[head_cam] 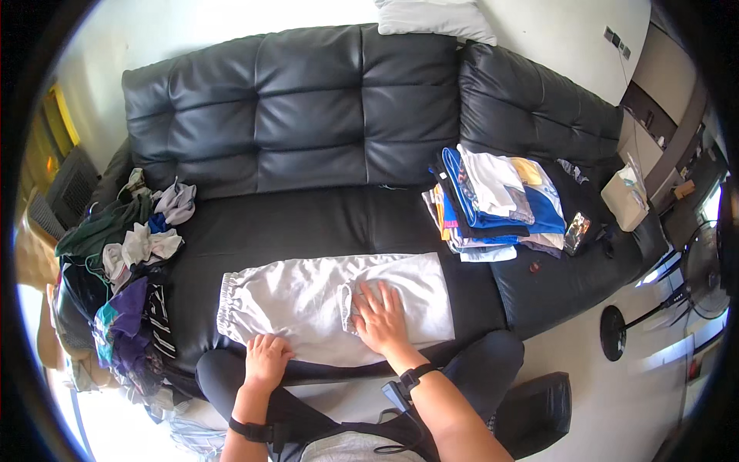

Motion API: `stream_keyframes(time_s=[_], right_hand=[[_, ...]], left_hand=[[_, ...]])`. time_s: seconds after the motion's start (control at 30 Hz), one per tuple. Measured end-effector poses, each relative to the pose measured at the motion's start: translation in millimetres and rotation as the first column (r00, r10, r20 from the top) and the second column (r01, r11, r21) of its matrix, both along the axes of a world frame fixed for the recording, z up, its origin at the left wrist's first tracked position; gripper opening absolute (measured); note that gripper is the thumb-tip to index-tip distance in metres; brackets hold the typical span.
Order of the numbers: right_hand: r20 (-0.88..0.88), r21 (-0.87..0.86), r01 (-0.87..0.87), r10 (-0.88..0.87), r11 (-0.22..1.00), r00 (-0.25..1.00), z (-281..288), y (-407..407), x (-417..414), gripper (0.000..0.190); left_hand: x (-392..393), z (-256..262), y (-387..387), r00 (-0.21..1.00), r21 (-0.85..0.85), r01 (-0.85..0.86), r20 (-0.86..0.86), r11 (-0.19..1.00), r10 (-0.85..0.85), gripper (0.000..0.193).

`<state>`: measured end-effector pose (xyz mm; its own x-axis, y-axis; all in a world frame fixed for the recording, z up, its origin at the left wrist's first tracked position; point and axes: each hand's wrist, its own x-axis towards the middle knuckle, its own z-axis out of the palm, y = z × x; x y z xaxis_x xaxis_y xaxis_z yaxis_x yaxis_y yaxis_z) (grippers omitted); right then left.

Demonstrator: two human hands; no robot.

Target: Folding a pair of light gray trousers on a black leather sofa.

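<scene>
White trousers (306, 300) with a gathered elastic waistband (228, 306) lie lengthwise on the black sofa seat in front of me. One leg end is folded back, so its elastic cuff (347, 303) rests across the middle of the garment. My right hand (378, 320) presses flat on the folded part beside the cuff, fingers spread. At the near edge, close to the waistband, my left hand (267, 359) has its fingers curled onto the fabric and pinches it. The garment's underside is hidden.
A jumbled clothes heap (124, 248) covers the sofa's left end. Stacked folded clothes (491, 196) sit to the right, with a phone (577, 231) and a tissue pack (626, 196) beyond. A black bin (534, 410) and a fan (704, 271) stand on the floor.
</scene>
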<state>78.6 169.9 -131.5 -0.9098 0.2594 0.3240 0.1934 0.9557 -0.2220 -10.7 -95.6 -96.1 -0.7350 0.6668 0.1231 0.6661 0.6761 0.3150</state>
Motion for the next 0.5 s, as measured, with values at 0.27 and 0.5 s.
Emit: stream_keyframes(time_s=[0.27,0.5], right_hand=[[-0.079,-0.023,-0.010,0.008,1.000,0.997,-0.9,-0.5,-1.0,0.044],[-0.079,-0.019,-0.007,0.006,1.000,0.997,-1.7,-0.6,-1.1,0.044]], left_hand=[[0.3,8.7,-3.8,0.998,0.039,0.054,-0.046,0.998,-0.052,0.017],[1.0,10.1,-4.6,0.997,0.034,0.067,-0.037,0.997,-0.066,0.018]])
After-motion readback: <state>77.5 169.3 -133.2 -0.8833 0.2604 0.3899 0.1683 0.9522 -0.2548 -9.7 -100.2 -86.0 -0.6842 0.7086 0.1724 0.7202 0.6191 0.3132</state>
